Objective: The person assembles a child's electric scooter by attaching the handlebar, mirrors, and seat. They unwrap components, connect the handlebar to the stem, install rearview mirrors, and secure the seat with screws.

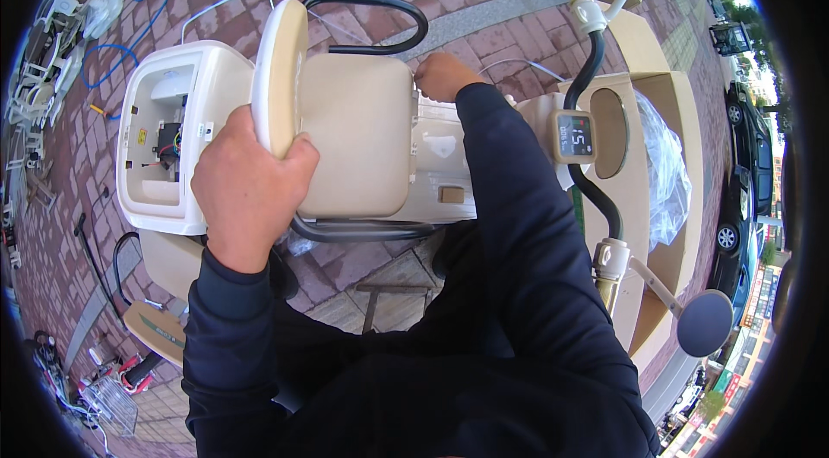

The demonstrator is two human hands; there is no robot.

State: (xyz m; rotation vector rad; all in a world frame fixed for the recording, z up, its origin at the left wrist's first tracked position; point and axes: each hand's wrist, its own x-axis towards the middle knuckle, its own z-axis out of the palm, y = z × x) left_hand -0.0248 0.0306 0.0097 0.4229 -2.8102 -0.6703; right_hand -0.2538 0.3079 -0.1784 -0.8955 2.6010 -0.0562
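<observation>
A cream electric scooter stands crosswise before me. My left hand (250,186) is closed around the top of its upright white-and-beige backrest (281,78), thumb on the seat side. To the right of the backrest lies the padded beige seat (356,137), between two black tubular armrests (367,231). At the seat's far front corner my right hand (445,76) is closed, its fingers curled and partly hidden; what they hold, if anything, cannot be made out. Left of the backrest, an open rear box (164,138) shows a black part with wires inside.
The handlebar (587,74) carries a small lit display (574,137) and two round mirrors (704,322). Beyond it stands an open cardboard box (669,121) with clear plastic wrap (661,173). A blue hose (112,52) lies on the brick paving, near white frames (43,87). Cars are parked at right.
</observation>
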